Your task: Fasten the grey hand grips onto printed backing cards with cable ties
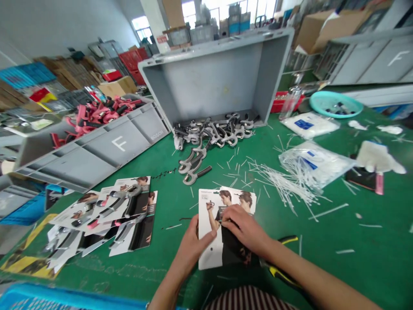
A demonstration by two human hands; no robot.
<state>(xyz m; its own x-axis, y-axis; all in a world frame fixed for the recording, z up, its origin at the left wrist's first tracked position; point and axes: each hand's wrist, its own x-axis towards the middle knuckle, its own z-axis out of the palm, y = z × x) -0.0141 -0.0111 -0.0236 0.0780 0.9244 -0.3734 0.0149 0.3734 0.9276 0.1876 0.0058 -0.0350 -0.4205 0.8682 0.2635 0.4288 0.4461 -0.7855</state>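
Close in front of me, a printed backing card (209,252) with pictures of a person lies over other cards (253,199). My left hand (195,241) holds its left edge, the thumb on the front. With fingertips pinched together, my right hand (241,226) touches the middle of the card; anything between those fingertips is too small to make out. Beneath my right forearm lie yellow-and-black handled pliers (280,274), partly hidden. Farther ahead, several grey-and-black hand grips (195,174) trail out of a tipped grey crate (213,82).
Carded hand grips (129,206) are piled at left. A grey bin (129,144) holds pink-and-black pieces (97,114). White cable ties (284,181) are scattered at right beside plastic bags (312,161), a glove (376,157) and a turquoise dish (335,101). A blue basket (58,297) borders the near left.
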